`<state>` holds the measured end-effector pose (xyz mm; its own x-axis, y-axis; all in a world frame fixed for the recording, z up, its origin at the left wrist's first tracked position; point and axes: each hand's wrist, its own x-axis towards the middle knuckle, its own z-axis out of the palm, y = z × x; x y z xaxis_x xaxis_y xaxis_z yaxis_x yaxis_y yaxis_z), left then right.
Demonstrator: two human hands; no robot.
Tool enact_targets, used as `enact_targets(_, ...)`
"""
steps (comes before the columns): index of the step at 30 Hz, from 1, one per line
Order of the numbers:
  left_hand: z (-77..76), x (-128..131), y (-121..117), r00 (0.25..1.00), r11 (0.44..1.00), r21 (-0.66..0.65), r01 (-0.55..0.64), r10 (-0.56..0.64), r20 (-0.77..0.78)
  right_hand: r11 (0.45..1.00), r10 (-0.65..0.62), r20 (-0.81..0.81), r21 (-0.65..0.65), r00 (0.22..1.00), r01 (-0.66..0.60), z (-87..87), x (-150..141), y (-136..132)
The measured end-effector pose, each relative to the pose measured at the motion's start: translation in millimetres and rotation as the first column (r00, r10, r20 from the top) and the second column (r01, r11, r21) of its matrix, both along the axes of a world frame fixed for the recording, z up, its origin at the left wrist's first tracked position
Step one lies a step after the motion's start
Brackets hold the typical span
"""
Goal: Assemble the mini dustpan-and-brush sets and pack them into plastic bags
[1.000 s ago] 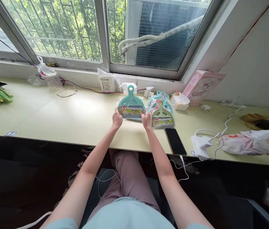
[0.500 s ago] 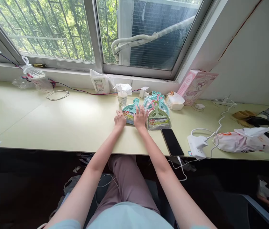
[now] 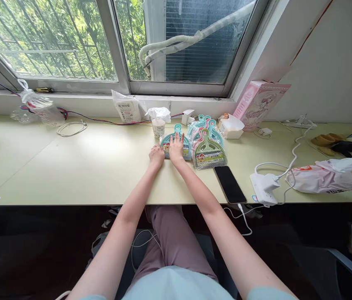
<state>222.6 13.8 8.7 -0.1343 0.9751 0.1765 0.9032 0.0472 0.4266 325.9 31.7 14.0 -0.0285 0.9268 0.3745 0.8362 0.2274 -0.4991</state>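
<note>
A teal mini dustpan set [image 3: 184, 146] in clear wrapping lies flat on the pale green table [image 3: 101, 166]. My right hand [image 3: 176, 146] rests on top of it with fingers stretched out flat. My left hand [image 3: 156, 156] sits at the pack's left lower corner with its fingers curled; whether it pinches the wrapping I cannot tell. Just right of the pack lies a green dustpan set [image 3: 209, 151], with more teal and pink ones [image 3: 205, 125] stacked behind it.
A black phone [image 3: 230, 183] lies right of the packs, beside a white power strip [image 3: 265, 183] with cables and a white plastic bag [image 3: 328, 179]. A cup with tissue [image 3: 158, 123], white packets, a pink box [image 3: 258, 104] and a coiled cable [image 3: 71, 128] line the window sill.
The teal dustpan set, held upright in both hands a second ago, now lies flat on the table. My right hand has spread out on top of it.
</note>
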Motion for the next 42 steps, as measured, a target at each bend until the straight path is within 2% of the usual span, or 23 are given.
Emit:
enact_targets(4, -0.3, -0.4, 2.6, 0.999, 1.000, -0.003, 0.014, -0.014, -0.031, 1.000, 0.017, -0.005, 0.011, 1.000, -0.017, -12.9, -6.6, -1.6)
enact_targets(8, -1.9, -1.2, 3.0, 0.998, 0.999, -0.007, 0.034, -0.034, -0.047, 0.999, 0.029, 0.071, 0.038, 0.997, -0.032, -20.2, 12.7, 0.5)
enact_targets(14, -2.6, -3.5, 8.1, 0.990, 0.995, -0.024, 0.098, -0.100, -0.102, 0.996, -0.040, 0.139, 0.079, 0.990, 0.030, -22.8, 37.5, 10.0)
enact_targets(24, -1.0, -8.4, 11.7, 0.994, 0.995, 0.010, 0.099, -0.098, -0.050, 0.997, -0.008, 0.121, 0.079, 0.993, -0.001, -17.5, 35.8, 9.4)
enact_targets(30, -4.8, -12.5, 4.8, 0.983, 0.976, 0.214, 0.036, -0.073, 0.169, 0.991, 0.043, 0.121, 0.122, 0.992, -0.058, -16.0, 33.1, 2.3)
enact_targets(36, -7.2, -21.1, 5.1, 0.932, 0.879, 0.475, -0.040, -0.138, 0.334, 0.974, 0.122, 0.151, 0.173, 0.981, -0.148, -7.4, 25.8, -11.6)
enact_targets(39, -8.4, -29.5, 4.8, 0.921, 0.834, 0.543, -0.096, -0.133, 0.366, 0.952, 0.196, 0.188, 0.199, 0.962, -0.232, -4.3, 20.9, -22.1)
enact_targets(42, -9.8, -39.5, 0.4, 0.907, 0.819, 0.544, -0.182, -0.074, 0.415, 0.924, 0.254, 0.220, 0.233, 0.942, -0.304, -4.9, 16.5, -36.7)
